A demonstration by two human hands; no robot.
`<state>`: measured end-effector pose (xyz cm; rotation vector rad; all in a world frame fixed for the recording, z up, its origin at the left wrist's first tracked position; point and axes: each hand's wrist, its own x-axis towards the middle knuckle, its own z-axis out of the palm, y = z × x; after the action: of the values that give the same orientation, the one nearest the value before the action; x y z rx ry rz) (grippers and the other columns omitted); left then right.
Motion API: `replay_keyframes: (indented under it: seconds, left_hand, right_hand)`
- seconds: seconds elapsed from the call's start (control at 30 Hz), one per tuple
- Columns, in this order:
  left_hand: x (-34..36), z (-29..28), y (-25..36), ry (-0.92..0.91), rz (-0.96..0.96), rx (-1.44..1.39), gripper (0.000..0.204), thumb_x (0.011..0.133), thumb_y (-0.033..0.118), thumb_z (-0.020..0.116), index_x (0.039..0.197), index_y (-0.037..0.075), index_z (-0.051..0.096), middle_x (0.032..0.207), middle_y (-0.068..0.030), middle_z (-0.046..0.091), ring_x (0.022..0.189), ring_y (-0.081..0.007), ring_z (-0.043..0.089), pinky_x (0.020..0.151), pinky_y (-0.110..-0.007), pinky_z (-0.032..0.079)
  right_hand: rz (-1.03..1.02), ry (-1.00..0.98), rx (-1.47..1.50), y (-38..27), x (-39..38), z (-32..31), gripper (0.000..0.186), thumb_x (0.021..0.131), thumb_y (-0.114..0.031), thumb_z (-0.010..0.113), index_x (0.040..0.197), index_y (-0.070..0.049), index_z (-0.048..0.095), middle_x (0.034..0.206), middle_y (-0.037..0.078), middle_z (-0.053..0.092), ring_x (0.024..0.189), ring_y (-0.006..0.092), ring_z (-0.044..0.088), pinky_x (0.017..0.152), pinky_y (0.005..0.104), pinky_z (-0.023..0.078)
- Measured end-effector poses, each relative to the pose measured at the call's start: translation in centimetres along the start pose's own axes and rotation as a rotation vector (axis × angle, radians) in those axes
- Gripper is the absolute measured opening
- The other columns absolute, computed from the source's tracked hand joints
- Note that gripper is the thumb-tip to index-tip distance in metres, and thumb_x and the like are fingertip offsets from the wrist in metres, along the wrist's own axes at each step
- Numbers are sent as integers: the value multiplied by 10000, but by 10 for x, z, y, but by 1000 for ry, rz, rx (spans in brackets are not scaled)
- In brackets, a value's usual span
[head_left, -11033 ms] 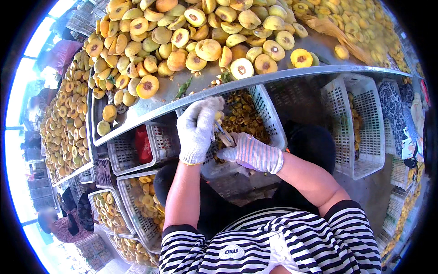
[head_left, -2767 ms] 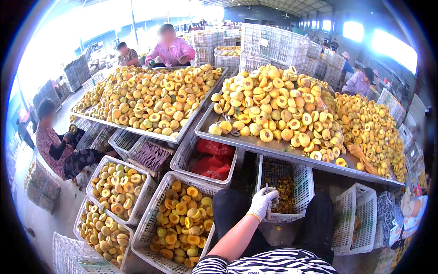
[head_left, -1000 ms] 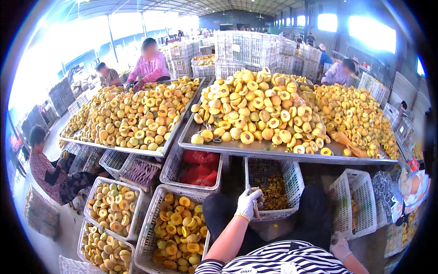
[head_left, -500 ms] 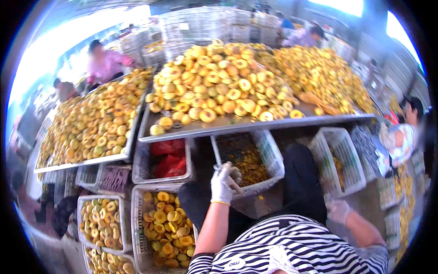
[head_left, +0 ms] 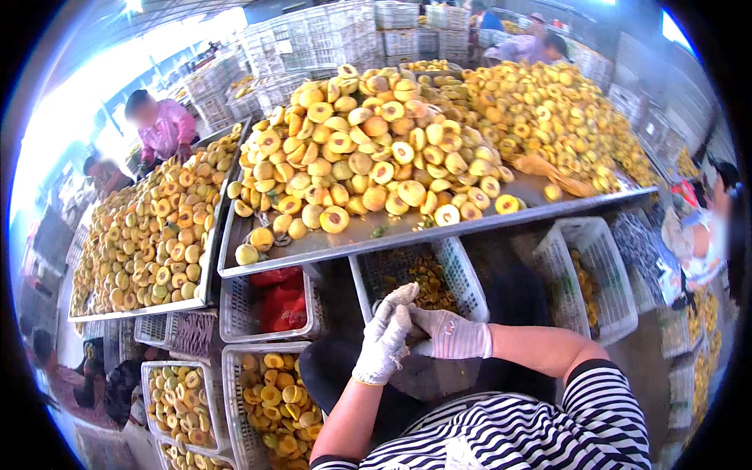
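Observation:
My left hand (head_left: 381, 338), in a white knit glove, is raised in front of my body with its fingers bent together. My right hand (head_left: 452, 333), in a pale striped glove, meets it from the right, fingertips against the left hand's fingers. Something small and dark shows between them, too hidden to name. Just beyond the hands is a white crate (head_left: 468, 279) with yellow-brown scraps (head_left: 429, 288) in it. On the metal table (head_left: 384, 244) ahead lies a big heap of halved yellow peaches (head_left: 345, 157), some with the pit hollow showing.
A crate of peach halves (head_left: 276, 403) stands at my left, and a crate with red mesh (head_left: 283, 301) is beyond it. At the right stands another white crate (head_left: 589, 274). Co-workers (head_left: 166, 129) sit around the tables. Stacked crates (head_left: 313, 39) fill the back.
My right hand has come up from beside my right thigh to meet my left hand. The view has shifted slightly, and the left hand sits a little lower.

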<state>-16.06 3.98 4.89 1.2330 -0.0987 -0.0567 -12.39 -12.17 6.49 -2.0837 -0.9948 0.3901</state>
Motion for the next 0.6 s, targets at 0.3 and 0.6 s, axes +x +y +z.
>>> replay_keyframes:
  seconds: [0.3, 0.6]
  left_hand:
    - [122, -45, 30, 14, -78, 305, 587, 965, 310, 588, 1432, 11, 397, 1277, -96, 559, 1163, -165, 526, 988, -295, 406]
    - [277, -105, 40, 268, 144, 595, 451, 975, 252, 572, 1332, -16, 505, 1168, -104, 621, 1066, -153, 582, 918, -291, 471]
  right_hand:
    - [26, 89, 46, 73, 94, -107, 201, 816, -152, 674, 961, -60, 569, 793, 148, 608, 750, 273, 636, 698, 387, 500]
    - [132, 395, 32, 152, 162, -182, 331, 818, -203, 707, 1118, -98, 613, 808, 107, 651, 728, 204, 659, 702, 331, 540]
